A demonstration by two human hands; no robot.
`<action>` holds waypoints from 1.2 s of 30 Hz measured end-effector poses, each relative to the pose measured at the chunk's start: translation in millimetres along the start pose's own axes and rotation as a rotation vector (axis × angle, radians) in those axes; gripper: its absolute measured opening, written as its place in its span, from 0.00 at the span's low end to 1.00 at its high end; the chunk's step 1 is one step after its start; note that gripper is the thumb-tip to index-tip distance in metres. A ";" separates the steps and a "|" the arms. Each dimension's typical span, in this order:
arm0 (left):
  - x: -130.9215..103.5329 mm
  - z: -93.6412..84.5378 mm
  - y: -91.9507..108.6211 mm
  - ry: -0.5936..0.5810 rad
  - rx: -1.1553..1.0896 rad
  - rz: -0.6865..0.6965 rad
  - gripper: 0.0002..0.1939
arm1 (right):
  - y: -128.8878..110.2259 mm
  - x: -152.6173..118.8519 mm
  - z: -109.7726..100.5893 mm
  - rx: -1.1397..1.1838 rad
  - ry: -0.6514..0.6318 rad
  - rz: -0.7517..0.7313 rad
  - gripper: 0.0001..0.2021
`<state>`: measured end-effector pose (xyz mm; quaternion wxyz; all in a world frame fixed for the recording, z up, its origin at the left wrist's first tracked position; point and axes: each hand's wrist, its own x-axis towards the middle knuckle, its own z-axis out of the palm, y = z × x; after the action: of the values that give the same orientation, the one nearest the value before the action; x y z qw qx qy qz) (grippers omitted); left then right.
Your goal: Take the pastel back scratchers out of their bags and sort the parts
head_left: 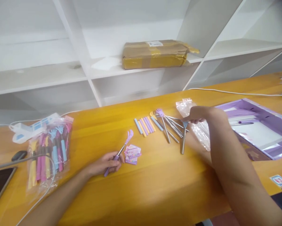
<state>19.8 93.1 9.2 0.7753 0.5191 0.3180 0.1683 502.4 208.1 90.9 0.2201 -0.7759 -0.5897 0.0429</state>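
My left hand [111, 162] is closed around the handle of a purple back scratcher [121, 150], its claw pointing up and right. Beside it lie small pink printed cards [133, 153]. My right hand [194, 116] reaches over metal rods with claw heads [173, 124], its curled fingers at a blue head [185, 124] on a silver rod; its fingertips are partly hidden, so its hold is unclear. Left of the rods, several blue, orange and purple tubes [145, 125] lie in a row. A clear plastic bag [202, 133] lies under and beside my right hand.
At the left are a bag of colourful scratchers [49, 153], a white power strip [34, 128], a black mouse [19, 155], a phone [1, 185] and cables. A purple box [270, 116] stands right. Behind, a taped carton [155, 56] sits on a white shelf [108, 69].
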 end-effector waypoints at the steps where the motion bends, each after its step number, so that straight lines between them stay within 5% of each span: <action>1: -0.1 0.2 0.3 -0.003 0.005 0.000 0.26 | -3.0 -0.1 1.0 -0.021 -0.044 -0.010 0.19; 7: 0.0 1.9 2.2 -0.016 0.026 0.011 0.25 | -11.3 31.5 -8.3 -0.133 -0.588 0.113 0.10; 11: -0.3 1.2 1.4 -0.013 0.043 0.008 0.25 | -18.4 40.3 -16.0 -0.115 -0.758 0.169 0.05; 17: -0.4 0.4 0.2 -0.016 0.035 0.004 0.25 | -37.0 35.2 -8.6 -0.212 -0.559 -0.044 0.11; 24: -1.3 3.9 5.8 0.017 0.050 -0.009 0.26 | -59.1 28.1 43.0 -0.351 -0.170 -0.233 0.22; 30: -2.0 2.5 4.7 0.002 0.056 -0.016 0.24 | -64.7 24.4 72.6 -0.320 -0.137 -0.326 0.24; 36: -1.5 3.4 4.8 0.004 0.030 -0.021 0.24 | -56.7 31.2 71.4 -0.160 -0.187 -0.363 0.18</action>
<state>21.3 91.8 14.9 0.7685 0.5269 0.3275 0.1563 437.7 269.7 55.0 0.1063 -0.6644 -0.7392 0.0272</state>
